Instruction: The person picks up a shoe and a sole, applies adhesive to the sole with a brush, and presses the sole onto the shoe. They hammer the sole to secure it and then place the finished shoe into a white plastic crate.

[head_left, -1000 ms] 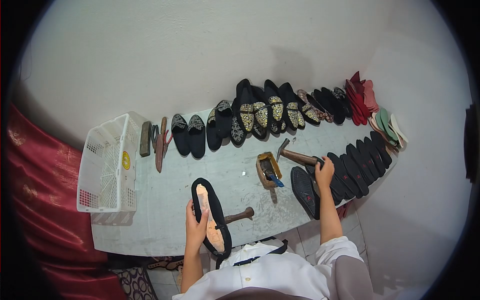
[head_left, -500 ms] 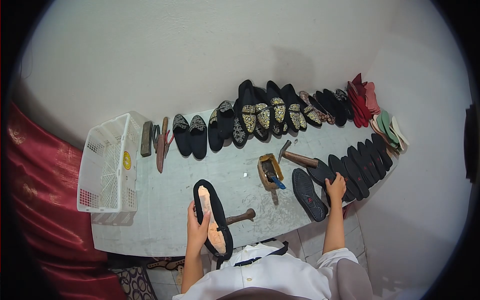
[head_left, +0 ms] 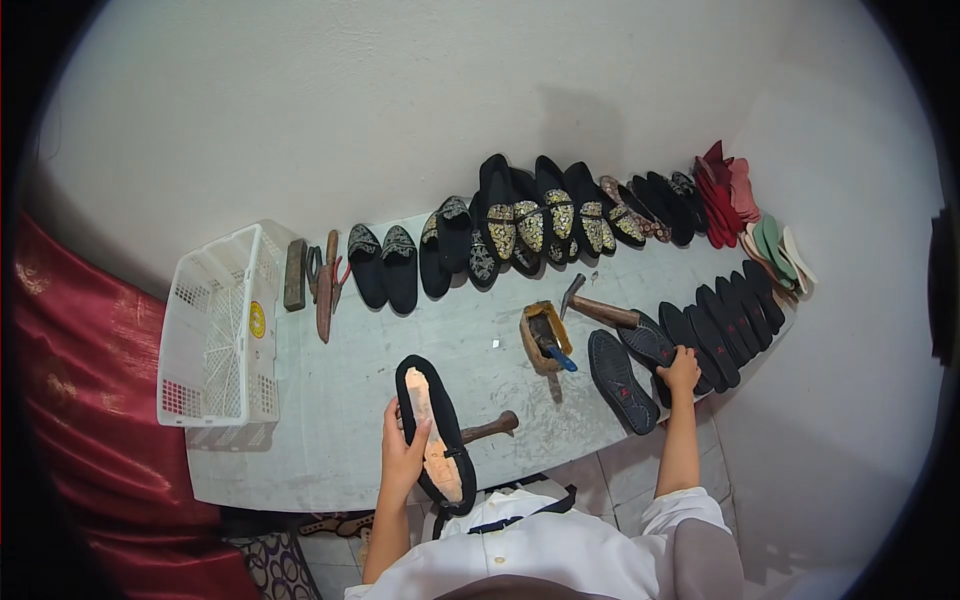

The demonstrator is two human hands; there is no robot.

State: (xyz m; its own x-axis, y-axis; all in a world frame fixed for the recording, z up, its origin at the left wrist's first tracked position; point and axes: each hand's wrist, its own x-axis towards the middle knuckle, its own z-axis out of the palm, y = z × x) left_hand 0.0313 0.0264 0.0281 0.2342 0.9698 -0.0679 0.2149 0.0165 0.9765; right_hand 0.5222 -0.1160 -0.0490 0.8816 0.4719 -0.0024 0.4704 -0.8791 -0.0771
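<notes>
My left hand (head_left: 403, 455) holds a black shoe upper (head_left: 455, 440) by its left edge, its pale tan underside facing up. Under and beside it, a wooden-handled tool (head_left: 492, 428) lies on the table. At the right, my right hand (head_left: 681, 372) has its fingers on a dark sole (head_left: 648, 340) near the front of the sole row; whether they grip it is hard to make out. Another black sole (head_left: 622, 382) lies just left of that hand. A hammer (head_left: 605, 312) rests with its handle end against the soles.
A glue box with a blue-handled brush (head_left: 541, 332) stands mid-table (head_left: 330, 430). Finished shoes (head_left: 500, 225) line the back. A white basket (head_left: 215, 330) and hand tools (head_left: 325, 290) are at the left. More soles (head_left: 735, 320) and coloured insoles (head_left: 770, 250) lie at the right.
The view has shifted slightly. My right hand has moved a little down along the sole and its fingers have drawn closer in. My left hand still holds the shoe upper.
</notes>
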